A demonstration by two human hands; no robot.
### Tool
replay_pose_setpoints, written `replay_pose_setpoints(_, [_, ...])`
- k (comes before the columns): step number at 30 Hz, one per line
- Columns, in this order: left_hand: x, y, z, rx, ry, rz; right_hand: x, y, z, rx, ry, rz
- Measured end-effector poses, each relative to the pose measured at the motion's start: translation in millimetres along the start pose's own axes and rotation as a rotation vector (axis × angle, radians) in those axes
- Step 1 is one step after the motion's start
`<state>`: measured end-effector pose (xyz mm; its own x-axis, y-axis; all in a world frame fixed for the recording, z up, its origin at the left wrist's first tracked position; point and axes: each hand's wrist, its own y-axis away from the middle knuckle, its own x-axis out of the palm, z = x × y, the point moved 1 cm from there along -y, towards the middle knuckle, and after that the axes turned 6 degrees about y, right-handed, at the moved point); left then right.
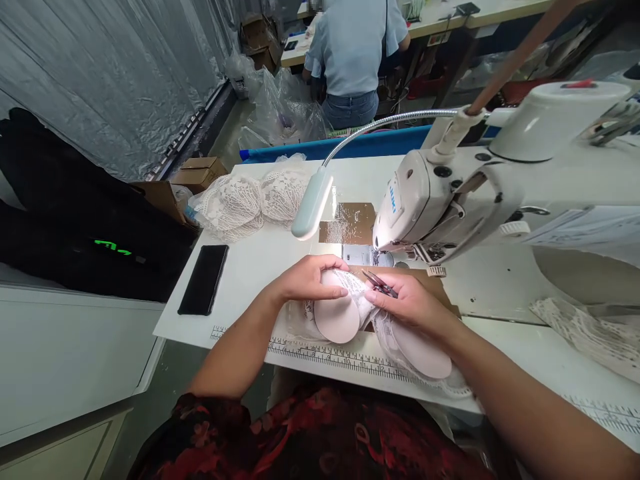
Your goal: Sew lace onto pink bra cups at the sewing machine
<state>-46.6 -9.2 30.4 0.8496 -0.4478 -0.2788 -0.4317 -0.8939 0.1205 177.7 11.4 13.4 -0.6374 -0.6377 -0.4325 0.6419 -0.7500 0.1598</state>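
Observation:
A white lace bra [337, 319] lies at the table's front edge with its smooth cup insides facing up. My left hand [316, 279] grips the left cup's upper edge, thumb on the inside and fingers behind the lace. My right hand [407, 301] pinches the lace between the two cups and also holds small dark thread snips [380, 285], their tips pointing up and left. The right cup [423, 350] rests below my right hand. Just beyond both hands is the needle area of a white sewing machine [413, 200].
More white lace bras [240, 200] are piled at the back left. A black phone [203, 280] lies at the left edge. A lamp [313, 203] on a bendy neck hangs over the table. White lace [590, 330] lies far right. A person in a light blue shirt [354, 50] sits ahead.

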Motion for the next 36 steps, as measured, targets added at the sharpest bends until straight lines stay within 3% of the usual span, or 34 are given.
replay_pose_setpoints(6, [3.8,-1.4,0.0,-0.052,-0.009,-0.074,-1.7,2.7,2.4,0.016,0.000,-0.036])
replay_pose_setpoints(13, [-0.2,0.9,8.4,-0.202,0.357,0.021,-8.4,9.4,7.3,0.158,0.134,-0.184])
replay_pose_setpoints(17, [0.3,2.1,8.2,-0.204,0.436,0.032,-7.1,11.7,-1.3,0.190,0.301,-0.284])
replay_pose_setpoints(19, [1.6,1.6,7.9,-0.202,0.455,0.016,-6.0,13.6,-3.5,0.111,0.440,-0.361])
replay_pose_setpoints(22, [4.6,0.2,7.7,-0.217,0.482,-0.015,-3.1,18.7,-0.4,-0.140,0.665,-0.502])
replay_pose_setpoints(26, [9.5,-1.4,6.3,-0.227,0.506,0.003,5.7,23.6,7.6,-0.433,0.783,-0.514])
replay_pose_setpoints(36, [15.4,-3.1,4.7,-0.178,0.534,0.046,15.3,20.2,2.8,-0.490,0.799,-0.456])
